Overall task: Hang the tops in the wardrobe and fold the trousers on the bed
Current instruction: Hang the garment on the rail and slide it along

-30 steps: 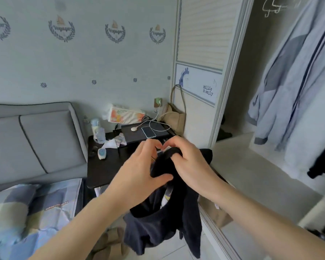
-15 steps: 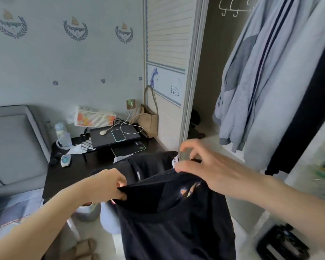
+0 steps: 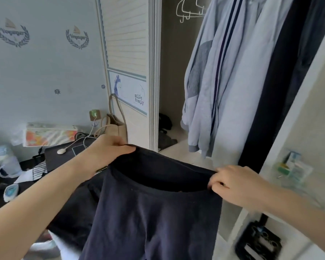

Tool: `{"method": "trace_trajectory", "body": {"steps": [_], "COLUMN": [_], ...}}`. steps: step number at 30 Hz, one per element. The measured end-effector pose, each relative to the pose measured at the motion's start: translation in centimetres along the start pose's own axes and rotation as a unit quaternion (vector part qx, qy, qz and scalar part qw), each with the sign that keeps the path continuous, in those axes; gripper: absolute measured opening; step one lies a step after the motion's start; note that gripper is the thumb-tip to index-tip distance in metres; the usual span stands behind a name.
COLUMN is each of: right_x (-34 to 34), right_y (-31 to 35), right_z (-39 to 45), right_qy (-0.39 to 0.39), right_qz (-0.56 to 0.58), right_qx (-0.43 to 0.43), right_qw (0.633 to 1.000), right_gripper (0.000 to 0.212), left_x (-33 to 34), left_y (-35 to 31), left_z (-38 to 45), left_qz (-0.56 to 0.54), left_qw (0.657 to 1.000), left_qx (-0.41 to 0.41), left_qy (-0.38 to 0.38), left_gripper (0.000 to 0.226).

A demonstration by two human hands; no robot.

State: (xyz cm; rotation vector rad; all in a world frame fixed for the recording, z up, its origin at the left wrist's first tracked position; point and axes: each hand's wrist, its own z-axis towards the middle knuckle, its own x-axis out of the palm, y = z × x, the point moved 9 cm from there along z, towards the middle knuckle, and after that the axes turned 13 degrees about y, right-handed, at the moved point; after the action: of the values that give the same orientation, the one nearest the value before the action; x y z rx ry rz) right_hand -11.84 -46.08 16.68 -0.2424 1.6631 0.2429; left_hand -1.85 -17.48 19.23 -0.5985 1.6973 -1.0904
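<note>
Left hand (image 3: 109, 150) clenched on one end of dark top's (image 3: 154, 212) opening, fingers curled over the hem. Right hand (image 3: 235, 182) pinching the other end, fingertips (image 3: 215, 183) folded round the edge. Opening stretched wide between both hands, held up in air before the open wardrobe (image 3: 155, 72); rest of the cloth hanging straight down out of view at the bottom. Garment type not certain from this angle.

Inside wardrobe, right: pale blue shirts (image 3: 210, 87) hanging, one with dark stripes down the front, a black garment (image 3: 281, 81) just beside them. White hangers (image 3: 189, 10) bare on the rail above. Dark lump (image 3: 164, 121) on the wardrobe floor, blurred.

Left of door: tan bag (image 3: 114, 126) leaning against the sliding panel, giraffe sticker (image 3: 128, 91) above it. Black bench (image 3: 51, 162) behind left forearm, carrying tissue box (image 3: 49, 135), phone (image 3: 78, 150) with white cable, bottle (image 3: 7, 160). Wall socket (image 3: 94, 114) above the bench. Wallpaper with "Voyager" crests (image 3: 77, 37).

Lower right: black item (image 3: 259, 243) on the floor, blurred.
</note>
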Motion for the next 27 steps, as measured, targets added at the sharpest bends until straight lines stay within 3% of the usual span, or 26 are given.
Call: {"method": "trace_trajectory", "body": {"steps": [2, 5, 7, 9, 13, 16, 18, 20, 22, 24, 27], "right_x": [-0.1, -0.3, -1.4, -4.1, -10.4, -13.3, -15.3, -17.6, -20.0, -21.3, -22.8], "right_y": [-1.5, -2.1, -2.5, -2.8, -4.7, -6.0, -6.9, -7.3, -7.5, -7.5, -7.7], "right_z": [0.7, 1.9, 3.3, 5.2, 9.2, 12.6, 15.0, 16.6, 18.0, 19.3, 21.0], "right_qy": [0.063, 0.125, 0.106, 0.034, -0.106, -0.136, -0.165, -0.199, -0.218, -0.192, -0.168], "right_qz": [0.073, 0.077, 0.065, 0.136, 0.234, 0.239, 0.279, 0.288, 0.169, 0.001, -0.070], "right_qx": [0.029, 0.035, 0.029, 0.013, 0.030, 0.062, 0.073, 0.067, 0.090, 0.145, 0.186], "right_qw": [0.995, 0.989, 0.992, 0.990, 0.966, 0.959, 0.943, 0.934, 0.957, 0.971, 0.966], "right_gripper": [0.055, 0.061, 0.050, 0.034, 0.028, 0.022, 0.021, 0.026, 0.024, 0.016, 0.009], "left_x": [-0.8, -0.8, -1.8, -3.5, -7.8, -9.3, -9.6, -10.9, -13.0, -14.4, -13.9], "left_y": [-3.4, -6.6, -8.4, -9.6, -11.1, -10.1, -9.7, -9.9, -10.4, -10.1, -10.4], "left_z": [2.0, 5.2, 8.0, 11.5, 19.7, 25.1, 27.8, 30.1, 32.3, 34.1, 36.4], "left_qz": [0.182, 0.312, 0.345, 0.302, 0.260, 0.143, 0.189, 0.227, 0.146, -0.025, -0.271], "left_qw": [0.980, 0.938, 0.911, 0.916, 0.942, 0.986, 0.975, 0.966, 0.980, 0.989, 0.939], "left_qx": [0.051, 0.100, 0.138, 0.170, 0.154, 0.088, 0.067, 0.082, 0.107, 0.111, 0.072], "left_qy": [-0.055, -0.116, -0.178, -0.202, -0.144, 0.010, 0.094, 0.097, 0.082, 0.100, 0.200], "left_gripper": [0.025, 0.026, 0.021, 0.014, 0.029, 0.016, 0.013, 0.025, 0.026, 0.019, 0.009]}}
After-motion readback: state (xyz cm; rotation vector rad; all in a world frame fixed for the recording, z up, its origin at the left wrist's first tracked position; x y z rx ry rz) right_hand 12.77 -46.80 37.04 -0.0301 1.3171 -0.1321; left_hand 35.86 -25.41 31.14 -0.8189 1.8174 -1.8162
